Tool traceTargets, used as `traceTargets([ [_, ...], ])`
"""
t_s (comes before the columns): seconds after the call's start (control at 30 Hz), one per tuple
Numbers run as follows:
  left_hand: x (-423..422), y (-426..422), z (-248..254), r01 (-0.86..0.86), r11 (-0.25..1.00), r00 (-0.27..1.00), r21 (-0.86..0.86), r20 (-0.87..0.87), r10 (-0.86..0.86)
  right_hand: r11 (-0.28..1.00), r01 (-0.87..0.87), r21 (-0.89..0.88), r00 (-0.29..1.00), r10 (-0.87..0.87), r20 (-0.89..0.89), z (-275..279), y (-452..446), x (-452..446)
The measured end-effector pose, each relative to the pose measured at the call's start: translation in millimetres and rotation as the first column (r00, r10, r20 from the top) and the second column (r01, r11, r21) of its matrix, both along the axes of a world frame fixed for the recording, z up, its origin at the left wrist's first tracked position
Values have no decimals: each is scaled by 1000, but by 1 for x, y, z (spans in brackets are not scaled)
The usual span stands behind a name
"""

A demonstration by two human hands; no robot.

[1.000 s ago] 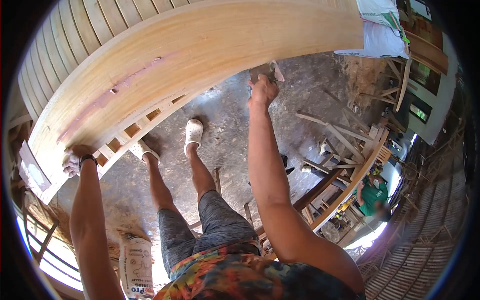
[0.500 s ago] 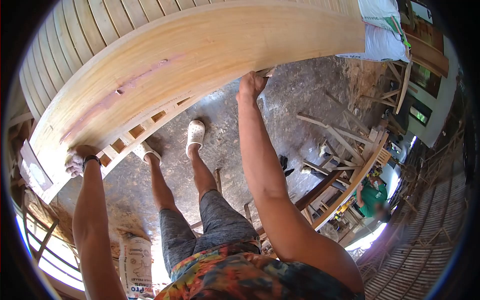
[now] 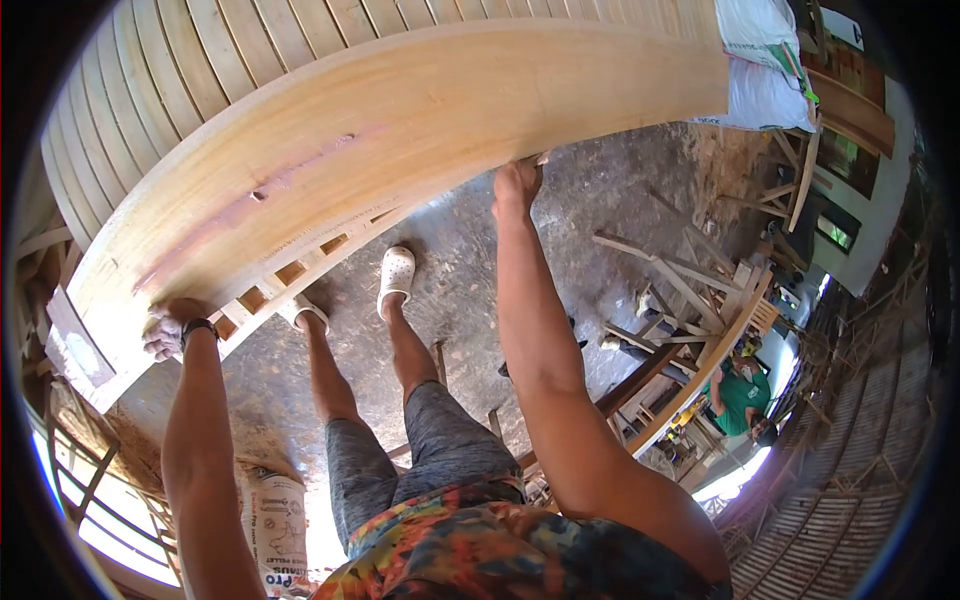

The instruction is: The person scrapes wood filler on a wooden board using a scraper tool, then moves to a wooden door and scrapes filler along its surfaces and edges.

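From my distant station I am seeing the curved wooden panel (image 3: 450, 110) spanning the upper view, a pinkish streak (image 3: 300, 168) running along its left half. The left hand (image 3: 172, 328) is resting at the panel's left end, near the rectangular cutouts (image 3: 290, 272); the view is not letting me tell whether it is gripping. The right hand (image 3: 518, 185) is clasping a small flat piece (image 3: 542, 158), mostly hidden, at the panel's lower edge. Below, 2 pale clogs (image 3: 396, 275) are standing on the floor (image 3: 450, 260).
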State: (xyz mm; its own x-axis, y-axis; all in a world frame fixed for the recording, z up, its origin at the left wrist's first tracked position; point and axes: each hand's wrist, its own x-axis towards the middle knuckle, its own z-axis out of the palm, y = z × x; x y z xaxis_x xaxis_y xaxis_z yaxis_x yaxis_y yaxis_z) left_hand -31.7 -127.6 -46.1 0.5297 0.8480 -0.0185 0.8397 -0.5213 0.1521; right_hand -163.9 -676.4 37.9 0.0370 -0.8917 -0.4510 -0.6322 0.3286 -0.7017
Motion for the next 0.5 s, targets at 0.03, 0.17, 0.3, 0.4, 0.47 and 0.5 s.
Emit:
traceTargets([
  [0.03,1,0,0,-2,1000,1000,-1,-2,2,991,-37,-128,999,42,34,-14,-2,-12],
  [0.17,1,2,0,-5,1000,1000,13,-8,5,958,-205,-199,976,216,39,-38,-23,-43],
  [0.3,0,3,0,-9,1000,1000,13,-10,9,912,-409,-47,894,390,-219,-38,-54,-72],
  [0.4,-2,4,1,-14,1000,1000,13,-12,14,732,-662,-161,709,542,-451,-25,-63,-66],
  [0.47,-2,5,2,-12,1000,1000,15,-15,12,739,-666,-104,693,560,-454,-18,-65,-59],
  [0.5,-2,5,2,-10,1000,1000,11,-13,10,742,-669,-51,676,578,-458,-14,-67,-53],
])
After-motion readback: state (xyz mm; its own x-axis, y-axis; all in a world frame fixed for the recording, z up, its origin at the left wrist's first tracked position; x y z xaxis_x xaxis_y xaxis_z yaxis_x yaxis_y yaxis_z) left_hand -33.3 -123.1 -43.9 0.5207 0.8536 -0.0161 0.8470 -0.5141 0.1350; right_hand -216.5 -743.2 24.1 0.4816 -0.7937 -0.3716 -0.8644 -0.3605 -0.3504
